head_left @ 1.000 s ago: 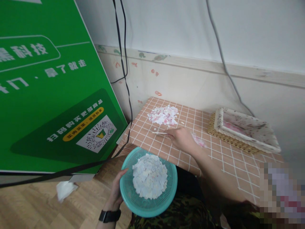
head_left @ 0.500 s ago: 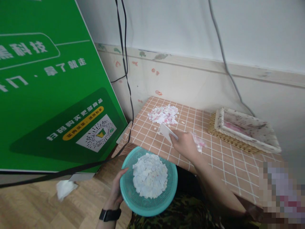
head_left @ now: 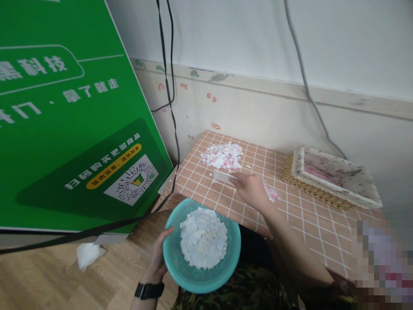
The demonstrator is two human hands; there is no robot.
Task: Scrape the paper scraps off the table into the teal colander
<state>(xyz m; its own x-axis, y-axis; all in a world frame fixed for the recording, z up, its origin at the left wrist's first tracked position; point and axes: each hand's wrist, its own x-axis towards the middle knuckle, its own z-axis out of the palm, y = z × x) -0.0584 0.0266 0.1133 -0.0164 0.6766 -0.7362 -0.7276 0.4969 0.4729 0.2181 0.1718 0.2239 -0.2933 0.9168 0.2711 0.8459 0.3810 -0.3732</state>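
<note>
My left hand [head_left: 160, 252] grips the left rim of a round teal plastic basket [head_left: 172, 271], thumb over the edge. Many small white paper scraps [head_left: 204, 238] are heaped inside it. Over the table, my right hand [head_left: 252, 189] is closed on a flat white card-like piece [head_left: 223, 177], whose long edge is close to the tabletop. Just beyond the card lies a pile of white and pink paper scraps [head_left: 222, 155]. More pinkish scraps [head_left: 272, 192] lie right of my right hand, partly hidden by it.
A brown checked cloth covers the table [head_left: 309, 224] against the wall. On its right stands a cloth-lined wicker basket [head_left: 332, 178]. A green printed panel [head_left: 80, 129] rises at the left, with black cables [head_left: 176, 142] hanging beside it. A white crumpled thing [head_left: 88, 255] lies on the floor.
The card in my right hand has turned from tilted up to lower and more level, near the tabletop. My left hand and the teal basket have stayed in place.
</note>
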